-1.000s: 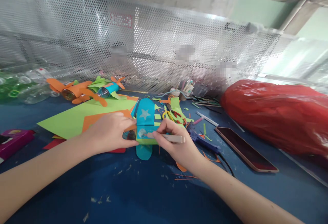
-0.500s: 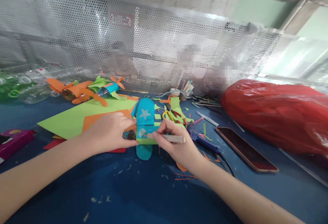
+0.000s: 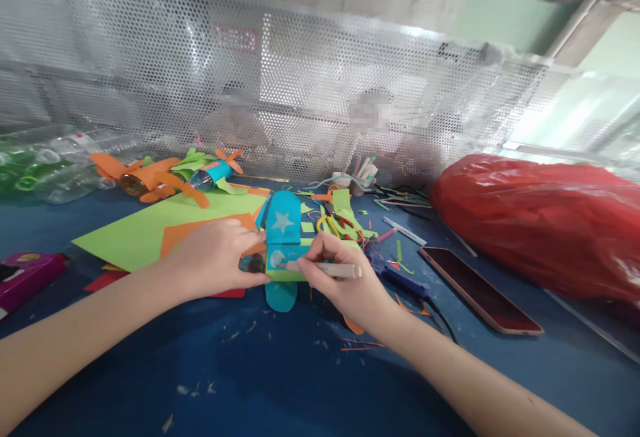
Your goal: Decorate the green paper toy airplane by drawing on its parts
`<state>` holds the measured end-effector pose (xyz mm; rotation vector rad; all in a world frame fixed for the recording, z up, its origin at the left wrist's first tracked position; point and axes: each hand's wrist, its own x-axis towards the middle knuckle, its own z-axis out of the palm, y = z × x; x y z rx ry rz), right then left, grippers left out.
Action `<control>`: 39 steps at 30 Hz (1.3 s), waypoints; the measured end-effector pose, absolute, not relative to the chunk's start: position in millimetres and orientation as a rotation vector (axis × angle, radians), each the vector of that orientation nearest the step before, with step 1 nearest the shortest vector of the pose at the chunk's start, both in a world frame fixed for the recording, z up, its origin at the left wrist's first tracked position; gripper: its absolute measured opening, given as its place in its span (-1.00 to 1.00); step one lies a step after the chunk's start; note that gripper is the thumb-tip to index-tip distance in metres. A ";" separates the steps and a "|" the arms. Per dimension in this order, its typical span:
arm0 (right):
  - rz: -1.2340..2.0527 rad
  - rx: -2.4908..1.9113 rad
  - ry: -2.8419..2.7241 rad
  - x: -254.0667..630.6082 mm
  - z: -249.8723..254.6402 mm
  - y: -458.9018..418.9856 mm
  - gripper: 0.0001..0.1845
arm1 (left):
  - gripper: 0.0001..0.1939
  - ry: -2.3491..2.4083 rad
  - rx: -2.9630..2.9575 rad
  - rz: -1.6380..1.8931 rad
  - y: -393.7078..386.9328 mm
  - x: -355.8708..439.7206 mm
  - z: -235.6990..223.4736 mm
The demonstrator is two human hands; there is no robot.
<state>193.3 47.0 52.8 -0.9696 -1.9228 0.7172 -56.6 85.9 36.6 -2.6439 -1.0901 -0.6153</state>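
A toy plane [image 3: 283, 220] with blue wings, a pale star on the upper one, lies crosswise before me, its body wrapped in blue and green paper. My left hand [image 3: 217, 257] grips its left end, thumb and fingers around the dark, bottle-like tip. In my right hand [image 3: 335, 270] is a whitish marker [image 3: 343, 270], pinched between thumb and fingers. The marker's tip meets the blue body beside a pale round drawing [image 3: 277, 260]. The plane's right end is hidden behind my right hand.
Green paper [image 3: 135, 234] lies under my left arm's far side. Right of my hands are a purple glue gun [image 3: 400, 277] with its cord, scissors [image 3: 345, 224], a phone [image 3: 480, 289] and a red plastic bag [image 3: 540, 224]. Plastic bottles [image 3: 65, 167] and finished-looking planes [image 3: 150, 177] stand back left.
Almost nothing differs. Both hands keep their places on the plane and the marker, with at most a tiny shift of the marker.
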 end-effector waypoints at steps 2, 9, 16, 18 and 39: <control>0.720 -0.966 -1.927 193.3 53.6 46.6 -0.73 | -0.64 -1.084 -2.640 -0.622 86.2 -56.8 36.3; 0.729 -0.973 -1.940 193.2 53.5 46.2 -0.72 | -0.63 -1.100 -2.679 -0.639 86.2 -57.1 37.2; 0.712 -0.978 -1.925 193.1 53.7 46.3 -0.72 | -0.63 -1.077 -2.650 -0.647 86.5 -56.4 36.5; 0.735 -0.978 -1.932 193.1 53.3 46.8 -0.73 | -0.63 -1.074 -2.659 -0.646 87.1 -56.8 36.3; 0.752 -0.995 -1.897 192.9 51.4 47.8 -0.72 | -0.63 -1.119 -2.674 -0.642 86.1 -56.4 36.4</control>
